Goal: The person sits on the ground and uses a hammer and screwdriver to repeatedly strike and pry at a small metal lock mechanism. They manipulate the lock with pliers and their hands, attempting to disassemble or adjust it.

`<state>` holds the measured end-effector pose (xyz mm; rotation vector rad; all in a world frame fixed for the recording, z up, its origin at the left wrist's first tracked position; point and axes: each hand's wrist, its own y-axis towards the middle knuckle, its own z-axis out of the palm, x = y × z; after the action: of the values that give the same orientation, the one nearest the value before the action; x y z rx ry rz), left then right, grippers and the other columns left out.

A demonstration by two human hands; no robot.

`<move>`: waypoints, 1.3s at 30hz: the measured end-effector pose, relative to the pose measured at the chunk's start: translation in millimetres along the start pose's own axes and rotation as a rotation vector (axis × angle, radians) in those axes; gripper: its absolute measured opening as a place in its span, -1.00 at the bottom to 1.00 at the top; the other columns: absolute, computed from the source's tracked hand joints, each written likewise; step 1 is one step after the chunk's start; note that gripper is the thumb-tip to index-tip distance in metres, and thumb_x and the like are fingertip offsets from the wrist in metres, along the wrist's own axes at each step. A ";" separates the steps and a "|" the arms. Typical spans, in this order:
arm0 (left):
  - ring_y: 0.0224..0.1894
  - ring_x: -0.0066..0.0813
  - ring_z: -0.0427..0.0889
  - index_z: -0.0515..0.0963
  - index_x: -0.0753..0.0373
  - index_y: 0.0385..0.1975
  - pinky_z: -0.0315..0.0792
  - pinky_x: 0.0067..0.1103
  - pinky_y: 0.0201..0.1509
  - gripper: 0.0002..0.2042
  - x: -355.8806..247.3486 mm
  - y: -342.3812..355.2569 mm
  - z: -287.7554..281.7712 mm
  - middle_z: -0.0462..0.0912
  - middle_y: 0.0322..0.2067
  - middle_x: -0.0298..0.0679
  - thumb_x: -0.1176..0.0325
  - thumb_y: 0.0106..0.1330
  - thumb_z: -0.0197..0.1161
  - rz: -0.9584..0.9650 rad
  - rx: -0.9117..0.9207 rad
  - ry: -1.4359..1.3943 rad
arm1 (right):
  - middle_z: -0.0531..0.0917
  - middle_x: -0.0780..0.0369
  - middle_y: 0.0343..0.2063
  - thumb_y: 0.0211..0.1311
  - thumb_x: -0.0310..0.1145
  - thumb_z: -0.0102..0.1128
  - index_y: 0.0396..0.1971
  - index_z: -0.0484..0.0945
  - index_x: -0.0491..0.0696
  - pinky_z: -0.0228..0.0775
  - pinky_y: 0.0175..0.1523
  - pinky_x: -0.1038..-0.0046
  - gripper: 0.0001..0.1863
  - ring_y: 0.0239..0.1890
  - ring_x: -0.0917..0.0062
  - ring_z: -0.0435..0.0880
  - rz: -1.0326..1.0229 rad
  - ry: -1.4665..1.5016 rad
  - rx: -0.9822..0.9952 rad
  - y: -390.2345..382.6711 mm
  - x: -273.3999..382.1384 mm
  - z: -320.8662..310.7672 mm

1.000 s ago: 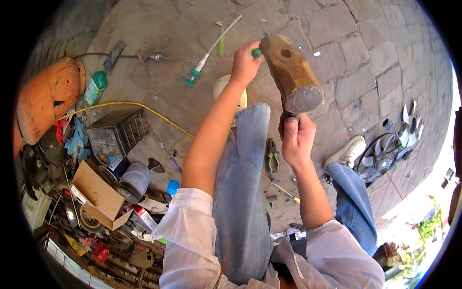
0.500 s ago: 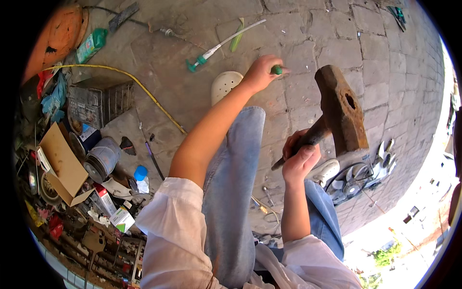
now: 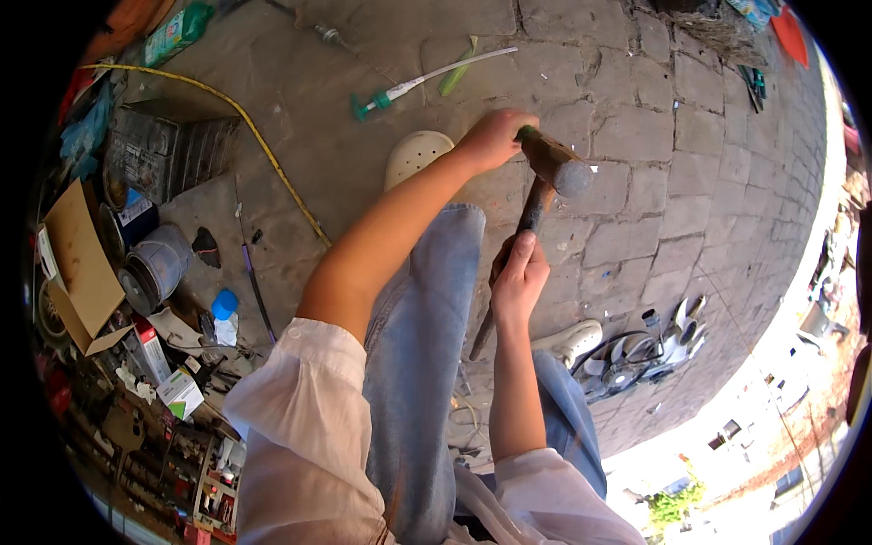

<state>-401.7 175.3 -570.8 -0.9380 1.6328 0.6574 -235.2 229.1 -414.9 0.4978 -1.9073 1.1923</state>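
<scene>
My left hand [image 3: 493, 137] is closed on a green-handled tool [image 3: 524, 133]; its lower part is hidden. My right hand [image 3: 519, 280] grips the wooden handle of a rusty sledgehammer, whose head [image 3: 558, 169] is at the green handle, touching or just above it; I cannot tell which. Beneath my left forearm are a cream perforated clog [image 3: 413, 153] and my jeans-clad leg [image 3: 413, 354]. A green-and-white pump with a tube [image 3: 381, 100] and a green strip [image 3: 457, 68] lie on the paving beyond my left hand.
At the left lie a battered black box [image 3: 145, 150], yellow hose [image 3: 272, 159], open cardboard box [image 3: 82, 263], bucket [image 3: 162, 263] and assorted clutter. Metal fan parts [image 3: 640, 354] lie right of my right foot. Dark-green tools [image 3: 754, 86] rest on paving near a stone block [image 3: 713, 27].
The hammer has swung from out at the right leftward onto or just over the green handle. My right hand moved left with it. The whole view has shifted, showing more paving at upper right.
</scene>
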 end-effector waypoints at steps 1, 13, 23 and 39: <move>-0.32 -0.13 0.60 0.53 0.31 -0.34 0.43 -0.41 -0.24 -0.83 0.6 0.1 0.2 0.60 -0.41 -0.12 0.59 0.05 0.32 -0.004 0.006 -0.024 | 0.36 0.39 -0.76 0.48 0.05 -0.08 -0.56 0.33 -0.08 0.07 -0.62 0.62 -0.47 -0.70 0.75 0.28 0.074 -0.028 0.016 3.4 -0.7 1.6; -0.42 -0.12 0.50 0.43 0.33 -0.44 0.39 -0.41 -0.30 -0.81 -1.3 -2.4 0.7 0.48 -0.52 -0.11 0.49 0.13 0.36 0.086 -0.038 -0.056 | 0.28 0.39 -0.79 0.47 0.16 -0.18 -0.59 0.29 -0.05 -0.04 -0.71 0.61 -0.41 -0.81 0.72 0.20 0.018 0.021 -0.008 9.0 7.5 8.1; -0.42 -0.12 0.48 0.42 0.35 -0.45 0.35 -0.41 -0.32 -0.85 3.7 -2.5 -1.0 0.46 -0.52 -0.09 0.58 0.10 0.30 0.035 -0.069 -0.051 | 0.31 0.40 -0.79 0.49 0.09 -0.14 -0.63 0.29 -0.06 0.00 -0.66 0.61 -0.42 -0.77 0.75 0.20 -0.035 -0.246 -0.044 10.9 12.0 12.9; -0.14 -0.12 0.56 0.62 0.20 -0.37 0.39 -0.33 0.13 -0.80 6.2 -0.2 -1.7 0.64 -0.33 -0.22 0.31 0.07 0.45 0.059 -0.119 0.241 | 0.31 0.34 -0.79 0.43 0.23 -0.19 -0.52 0.33 -0.11 0.00 -0.72 0.63 -0.36 -0.81 0.71 0.24 -0.265 -0.004 0.044 5.9 28.0 -9.1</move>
<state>-403.0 172.3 -576.3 -1.0922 1.8561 0.7094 -251.9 242.2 -393.7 0.7517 -1.7578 1.0611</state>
